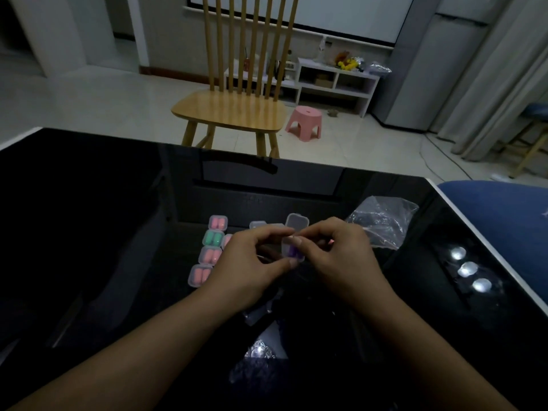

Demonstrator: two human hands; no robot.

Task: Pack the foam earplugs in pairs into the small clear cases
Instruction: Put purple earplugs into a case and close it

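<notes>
A clear case point(293, 251) with purple earplugs point(293, 250) is pinched by left hand point(252, 262) and right hand point(335, 256); lid closure is judged next.

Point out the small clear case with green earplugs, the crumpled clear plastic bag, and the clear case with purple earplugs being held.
Green-earplug clear case point(213, 238): head view, lid centre.
Crumpled clear plastic bag point(385, 218): head view, middle.
Purple-earplug clear case point(294, 252): head view, open base.

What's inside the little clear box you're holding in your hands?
Purple foam earplugs show through the clear case pinched between the left hand and right hand. Fingers cover part of it, so whether there are two cannot be told.
</notes>
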